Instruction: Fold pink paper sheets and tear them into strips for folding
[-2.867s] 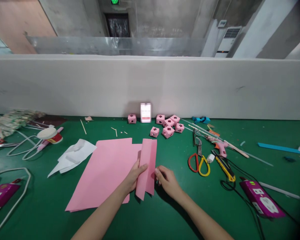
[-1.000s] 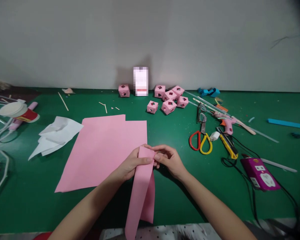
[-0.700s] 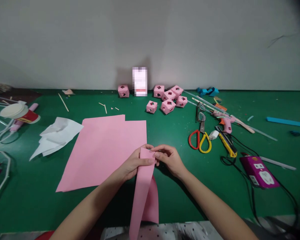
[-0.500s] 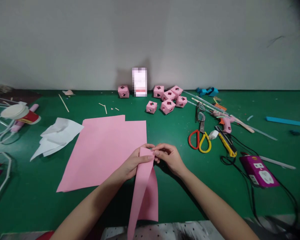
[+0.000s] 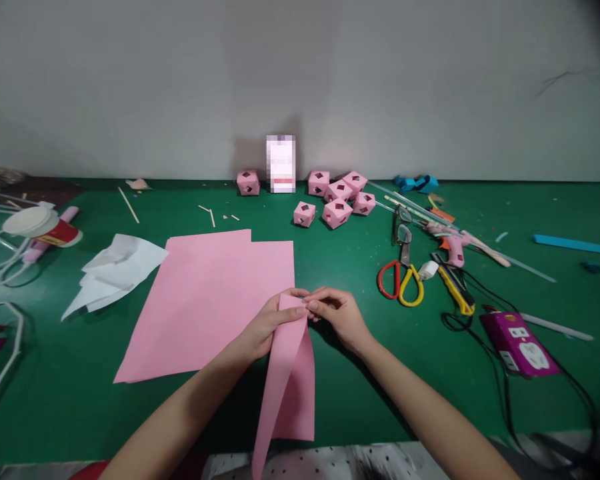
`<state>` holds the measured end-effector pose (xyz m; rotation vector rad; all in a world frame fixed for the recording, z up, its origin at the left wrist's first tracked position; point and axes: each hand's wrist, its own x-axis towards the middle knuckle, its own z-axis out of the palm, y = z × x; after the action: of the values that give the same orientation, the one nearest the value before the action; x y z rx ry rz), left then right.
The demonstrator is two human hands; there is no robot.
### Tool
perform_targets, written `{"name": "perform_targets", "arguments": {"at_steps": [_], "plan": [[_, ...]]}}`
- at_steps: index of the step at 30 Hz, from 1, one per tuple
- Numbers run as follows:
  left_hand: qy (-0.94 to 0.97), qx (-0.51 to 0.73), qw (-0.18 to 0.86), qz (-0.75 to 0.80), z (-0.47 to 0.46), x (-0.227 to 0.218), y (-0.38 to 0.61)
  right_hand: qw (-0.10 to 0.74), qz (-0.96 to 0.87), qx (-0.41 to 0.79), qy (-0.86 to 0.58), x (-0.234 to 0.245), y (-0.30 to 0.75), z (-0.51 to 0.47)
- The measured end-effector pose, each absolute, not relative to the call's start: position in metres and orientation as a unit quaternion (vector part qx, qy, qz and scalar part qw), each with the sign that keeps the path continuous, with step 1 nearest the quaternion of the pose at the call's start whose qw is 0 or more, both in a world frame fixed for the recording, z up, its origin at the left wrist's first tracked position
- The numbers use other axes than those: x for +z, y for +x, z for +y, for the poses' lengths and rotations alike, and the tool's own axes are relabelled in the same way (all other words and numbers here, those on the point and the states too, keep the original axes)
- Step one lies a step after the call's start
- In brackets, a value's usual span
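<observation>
A: Where is the workpiece sitting?
B: The folded pink paper sheet [image 5: 281, 373] is hanging between the hands, its lower tip reaching the bottom of the view.
A: And the grip?
B: The bare left hand [image 5: 270, 327] is clasping the upper end, thumb on top, fingers partly hiding behind. The bare right hand [image 5: 341, 317] is pinching the upper right corner, mostly covering it.
A: Beyond that?
B: Flat pink paper sheets [image 5: 205, 307] are lying beside, the left arm concealing their lower right.
A: Markings?
B: The purple rectangular box [image 5: 520, 343] is bearing white patches, nothing surely legible. Pixelation is masking the upright lit screen [image 5: 281, 163]; the red-and-white paper cup [image 5: 43, 225] is showing unreadable print.
</observation>
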<state>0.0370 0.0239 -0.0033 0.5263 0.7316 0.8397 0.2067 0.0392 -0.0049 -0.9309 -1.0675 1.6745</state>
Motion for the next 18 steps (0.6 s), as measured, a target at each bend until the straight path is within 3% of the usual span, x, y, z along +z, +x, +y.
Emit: {"name": "perform_targets", "arguments": {"at_steps": [18], "plan": [[0.239,0.383,0.817,0.359,0.0247,-0.0006,0.0341,0.471,-0.469,0.628,-0.405,-0.0041,0.2087,0.0374]]}}
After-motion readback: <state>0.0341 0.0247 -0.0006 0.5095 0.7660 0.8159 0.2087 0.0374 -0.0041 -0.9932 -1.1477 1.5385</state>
